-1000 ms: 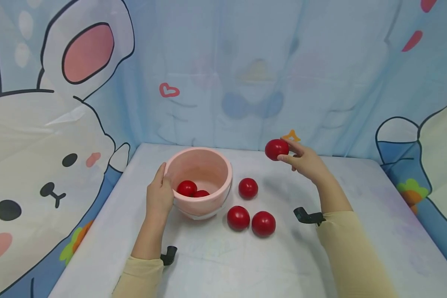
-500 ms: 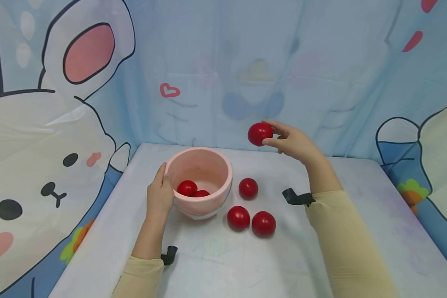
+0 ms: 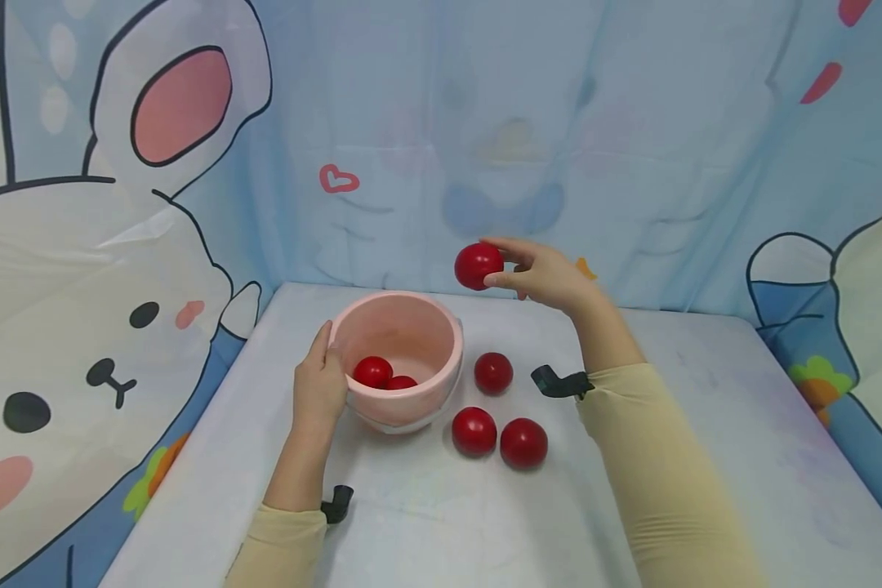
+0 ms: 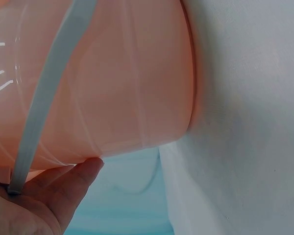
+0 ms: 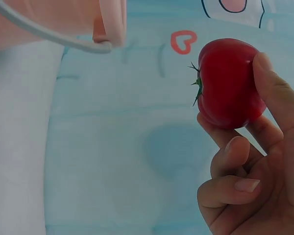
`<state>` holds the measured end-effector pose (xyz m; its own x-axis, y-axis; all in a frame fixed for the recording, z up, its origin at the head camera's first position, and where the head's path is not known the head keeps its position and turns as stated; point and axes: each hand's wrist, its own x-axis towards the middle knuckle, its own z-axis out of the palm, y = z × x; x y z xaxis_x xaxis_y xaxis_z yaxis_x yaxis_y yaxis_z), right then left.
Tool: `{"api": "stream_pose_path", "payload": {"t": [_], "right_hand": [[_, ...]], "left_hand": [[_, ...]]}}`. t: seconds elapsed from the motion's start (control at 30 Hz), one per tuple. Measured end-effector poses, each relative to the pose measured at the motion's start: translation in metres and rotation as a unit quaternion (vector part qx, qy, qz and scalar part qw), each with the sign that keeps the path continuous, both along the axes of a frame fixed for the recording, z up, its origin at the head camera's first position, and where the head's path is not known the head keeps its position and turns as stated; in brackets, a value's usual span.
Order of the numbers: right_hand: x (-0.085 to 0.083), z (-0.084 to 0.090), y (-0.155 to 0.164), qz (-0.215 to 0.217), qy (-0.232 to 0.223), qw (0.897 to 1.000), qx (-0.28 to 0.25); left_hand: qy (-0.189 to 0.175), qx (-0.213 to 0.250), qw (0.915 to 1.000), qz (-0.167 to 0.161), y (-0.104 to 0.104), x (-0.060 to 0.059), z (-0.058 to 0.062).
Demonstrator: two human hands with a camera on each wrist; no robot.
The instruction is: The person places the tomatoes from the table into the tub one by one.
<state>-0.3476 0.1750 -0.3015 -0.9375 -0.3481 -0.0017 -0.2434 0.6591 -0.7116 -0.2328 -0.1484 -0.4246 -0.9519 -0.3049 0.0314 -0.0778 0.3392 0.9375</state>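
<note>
Tomato (image 3: 478,266) pinched in right hand (image 3: 540,273), shifted leftward, nearer bucket (image 3: 404,403); left hand (image 3: 318,385) still grips bucket.

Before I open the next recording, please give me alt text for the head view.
A person's right hand holds up a red tomato while the left hand grips a pink bucket with two similar red fruits inside. Three others sit on a white table to the right of the bucket.

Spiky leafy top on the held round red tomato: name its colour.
The spiky leafy top is green, best seen in the right wrist view.
</note>
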Motion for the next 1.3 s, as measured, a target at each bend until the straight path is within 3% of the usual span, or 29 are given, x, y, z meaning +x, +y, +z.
{"api": "stream_pose_path", "payload": {"t": [0.4,0.83,1.3], "right_hand": [[-0.002,-0.002,-0.026,0.02,0.0,0.999,0.035],[-0.006,0.006,-0.055,0.07,-0.007,0.996,0.051],[-0.014,0.004,-0.096,0.153,-0.037,0.983,0.093]], "left_hand": [[0.007,-0.002,1.0,-0.002,0.0,0.0,0.0],[-0.006,0.001,1.0,0.0,0.001,0.001,0.001],[-0.008,-0.002,1.0,-0.004,0.002,0.0,0.0]]}}
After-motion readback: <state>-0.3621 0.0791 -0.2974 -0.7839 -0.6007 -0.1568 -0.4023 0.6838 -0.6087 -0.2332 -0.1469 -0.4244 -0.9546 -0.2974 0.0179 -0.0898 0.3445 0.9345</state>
